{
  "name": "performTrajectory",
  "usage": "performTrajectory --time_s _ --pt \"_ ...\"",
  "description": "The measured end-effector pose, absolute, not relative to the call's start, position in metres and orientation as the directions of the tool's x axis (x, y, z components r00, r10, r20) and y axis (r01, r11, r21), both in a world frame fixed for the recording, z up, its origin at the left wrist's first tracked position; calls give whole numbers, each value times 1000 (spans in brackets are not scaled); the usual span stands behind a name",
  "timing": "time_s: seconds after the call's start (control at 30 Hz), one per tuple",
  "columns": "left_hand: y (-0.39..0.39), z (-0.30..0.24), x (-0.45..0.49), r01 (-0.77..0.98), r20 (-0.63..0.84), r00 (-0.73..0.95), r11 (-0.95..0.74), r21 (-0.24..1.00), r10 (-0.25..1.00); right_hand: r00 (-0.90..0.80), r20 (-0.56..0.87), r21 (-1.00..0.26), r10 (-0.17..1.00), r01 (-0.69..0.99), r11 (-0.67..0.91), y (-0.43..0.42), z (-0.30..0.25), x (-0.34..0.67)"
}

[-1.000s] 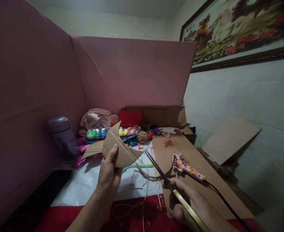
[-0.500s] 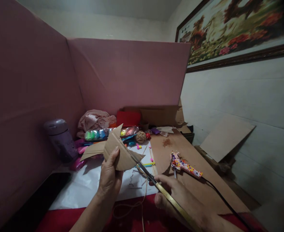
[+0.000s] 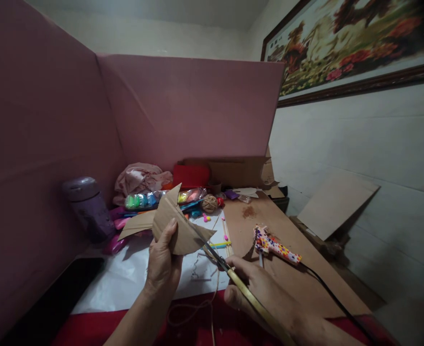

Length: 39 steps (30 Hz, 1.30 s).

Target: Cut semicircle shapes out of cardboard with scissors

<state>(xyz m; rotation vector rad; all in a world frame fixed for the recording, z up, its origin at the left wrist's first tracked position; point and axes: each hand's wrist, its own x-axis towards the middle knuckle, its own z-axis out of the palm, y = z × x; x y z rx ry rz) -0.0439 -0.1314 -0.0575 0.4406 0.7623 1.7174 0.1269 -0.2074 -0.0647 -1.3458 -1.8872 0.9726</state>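
Note:
My left hand (image 3: 163,266) grips a cut piece of cardboard (image 3: 168,216) with pointed corners, thumb on its near face. The cardboard is held up above the white paper (image 3: 121,283). In my right hand (image 3: 266,293) is a pair of scissors (image 3: 241,284) with yellowish handles. Their blades reach into the cardboard's right side, by the pointed corner; the blade tips are partly hidden. A thin string (image 3: 197,307) hangs below, between my hands.
A flower-patterned glue gun (image 3: 277,247) lies at right, its cord running forward over the brown board (image 3: 316,283). Thin sticks (image 3: 227,238) lie beside the paper. Behind are a twine ball (image 3: 209,203) and packs of coloured clay (image 3: 143,200). A purple bottle (image 3: 88,211) stands left.
The scissors and my right hand have shifted slightly left, towards the cardboard, and the blades look closer together. My left hand keeps its hold on the cardboard.

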Motion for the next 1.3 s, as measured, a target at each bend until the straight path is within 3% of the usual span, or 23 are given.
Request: performTrajectory --time_s 0.67,1.3 --pt "-132 -58 -46 -693 -96 -278 -131 709 956 -205 80 -842 976 510 176 -206 -58 122" --pt "-132 -56 -45 -699 -82 -271 -138 702 959 -305 48 -919 951 359 161 -209 -66 119"
